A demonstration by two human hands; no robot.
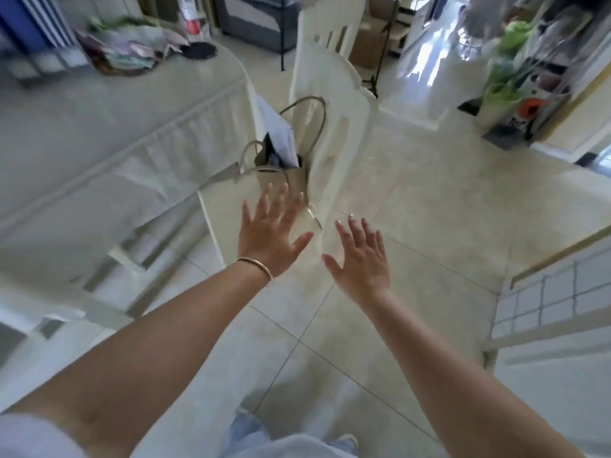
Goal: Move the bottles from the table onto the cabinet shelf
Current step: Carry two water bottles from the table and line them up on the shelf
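Observation:
My left hand (269,231) and my right hand (362,259) are both held out in front of me over the tiled floor, palms down, fingers spread, holding nothing. A thin bangle sits on the left wrist. The table (99,127) with a pale cloth fills the left of the view. A red and white bottle-like object (192,18) stands at its far end, blurred. I see no cabinet shelf that I can identify. The whole view is motion-blurred.
A white chair (334,104) stands beside the table, with a beige paper bag (281,163) between them. A basket of papers (125,51) and a dark round coaster (200,50) lie on the table. A cluttered rack (522,77) stands far right; a white tiled unit (555,299) is near right.

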